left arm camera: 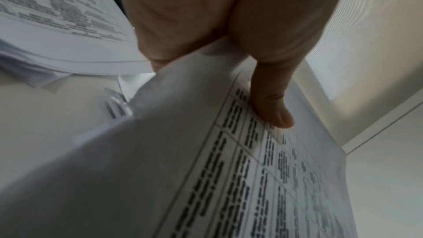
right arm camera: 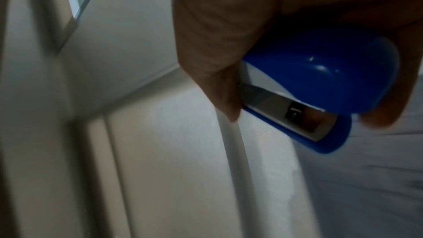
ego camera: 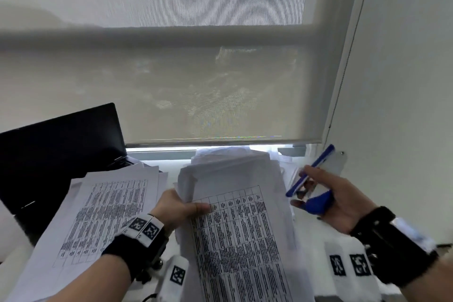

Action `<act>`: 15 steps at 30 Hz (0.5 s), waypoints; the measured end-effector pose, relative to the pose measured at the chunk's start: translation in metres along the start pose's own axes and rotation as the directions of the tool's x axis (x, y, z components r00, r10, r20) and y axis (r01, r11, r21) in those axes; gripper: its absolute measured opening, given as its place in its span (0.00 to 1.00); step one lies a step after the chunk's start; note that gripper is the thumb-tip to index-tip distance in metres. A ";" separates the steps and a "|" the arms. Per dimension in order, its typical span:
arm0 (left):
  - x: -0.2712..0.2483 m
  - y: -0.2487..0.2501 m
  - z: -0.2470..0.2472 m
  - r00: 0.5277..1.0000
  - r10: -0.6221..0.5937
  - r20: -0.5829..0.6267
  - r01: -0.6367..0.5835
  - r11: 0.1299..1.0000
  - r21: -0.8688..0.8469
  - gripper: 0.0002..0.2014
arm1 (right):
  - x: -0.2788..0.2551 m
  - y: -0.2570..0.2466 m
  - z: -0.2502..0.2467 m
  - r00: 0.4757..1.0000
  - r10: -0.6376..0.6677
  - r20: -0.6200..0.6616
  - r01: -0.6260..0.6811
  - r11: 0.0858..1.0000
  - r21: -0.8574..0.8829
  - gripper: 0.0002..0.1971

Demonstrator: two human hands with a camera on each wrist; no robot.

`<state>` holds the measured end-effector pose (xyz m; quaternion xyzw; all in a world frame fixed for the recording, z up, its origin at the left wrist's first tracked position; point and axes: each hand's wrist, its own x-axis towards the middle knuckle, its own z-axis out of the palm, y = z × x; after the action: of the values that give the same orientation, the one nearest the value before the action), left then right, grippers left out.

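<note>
Papers [ego camera: 240, 228], a thin white sheaf printed with a black-ruled grid of text, are held above the table [ego camera: 309, 231], with their far end tipped toward the blind [ego camera: 196, 93]. The left hand [ego camera: 176, 208] pinches their left edge: the thumb [left arm camera: 272, 108] lies flat on the top sheet, and the fingers are hidden beneath. The right hand [ego camera: 343, 203] is well apart on the right, its fingers curled round a stapler [ego camera: 310, 171] of glossy blue plastic with a bright metal channel, hinged open. A looser pile [ego camera: 105, 203] of similar sheets lies fanned just to the left, against a matte black laptop [ego camera: 56, 149]. A wall [ego camera: 404, 81] closes the right side. Bare table shows between papers and right hand.
</note>
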<state>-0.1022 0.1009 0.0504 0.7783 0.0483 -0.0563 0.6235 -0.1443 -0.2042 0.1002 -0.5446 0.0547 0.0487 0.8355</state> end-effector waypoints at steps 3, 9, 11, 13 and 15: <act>-0.017 0.011 -0.002 0.999 0.047 0.015 -0.046 0.998 -0.039 0.45 | -0.013 0.012 0.006 0.998 -0.026 0.063 0.039 0.973 -0.226 0.23; -0.046 0.030 -0.011 0.989 0.143 -0.041 -0.147 0.985 -0.095 0.34 | -0.033 0.027 0.032 0.993 0.056 0.108 -0.015 0.936 -0.352 0.18; -0.052 0.045 -0.013 0.974 0.194 -0.120 -0.211 0.966 -0.151 0.24 | -0.036 0.019 0.044 0.996 -0.036 0.085 0.069 0.905 -0.420 0.20; -0.055 0.067 -0.015 0.940 0.245 -0.238 -0.296 0.933 -0.206 0.23 | -0.040 0.004 0.057 0.978 -0.192 0.083 0.209 0.860 -0.466 0.19; -0.056 0.093 -0.015 0.892 0.313 -0.325 -0.400 0.882 -0.249 0.27 | -0.047 -0.014 0.071 0.932 -0.343 0.114 0.356 0.811 -0.464 0.06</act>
<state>-0.1440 0.0953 0.1513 0.6663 -0.0027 0.1774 0.7243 -0.1858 -0.1462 0.1482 -0.7335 -0.0704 -0.0867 0.6704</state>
